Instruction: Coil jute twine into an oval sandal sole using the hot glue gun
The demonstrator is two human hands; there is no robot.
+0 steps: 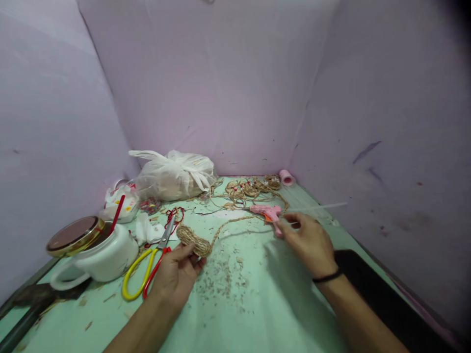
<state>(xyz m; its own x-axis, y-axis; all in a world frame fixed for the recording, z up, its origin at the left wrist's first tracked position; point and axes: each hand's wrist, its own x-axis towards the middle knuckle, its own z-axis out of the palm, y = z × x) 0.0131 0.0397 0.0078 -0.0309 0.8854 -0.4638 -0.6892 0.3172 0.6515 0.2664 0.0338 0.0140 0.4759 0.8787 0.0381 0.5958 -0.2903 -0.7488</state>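
Note:
My left hand [175,277] is closed around one end of a wound piece of tan jute rope [194,241], with thumb and fingers pressed on it. From that piece a single strand [235,220] runs off to the back right. My right hand [309,244], with a dark band on its wrist, has its fingers at the handle of a small pink glue gun [265,211] with an orange trigger. Behind the gun a clear glue stick [326,206] sticks out to the right. Scissors [138,274] with yellow and red handles lie beside my left hand.
At the left stands a white mug [110,257] with a lid [75,235] resting on top. A tied white plastic bag [172,176] sits at the back, beside rope pieces with red beads [248,187]. A pink roll [286,177] lies by the right wall; a black flat object [371,289] is below.

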